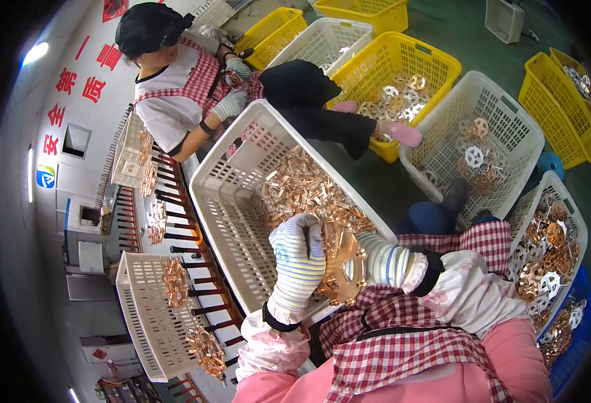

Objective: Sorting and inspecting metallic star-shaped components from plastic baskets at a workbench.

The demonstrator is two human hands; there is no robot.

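Observation:
Over the near end of a large white plastic basket, I hold a shiny copper-coloured metal part with cut-out openings. My left hand, in a striped knit glove, is closed at its left side with thumb and fingers bent together. My right hand, gloved alike, grips the part's right edge, and some of its fingers are hidden behind the metal. A heap of small copper-coloured metal pieces lies in the basket just beyond my hands.
A co-worker sits at the far left, gloved hands on small parts. Along the left runs a rack of dark-handled bars with hanging copper-coloured parts. A white basket and a yellow basket hold metal discs; another white basket stands right.

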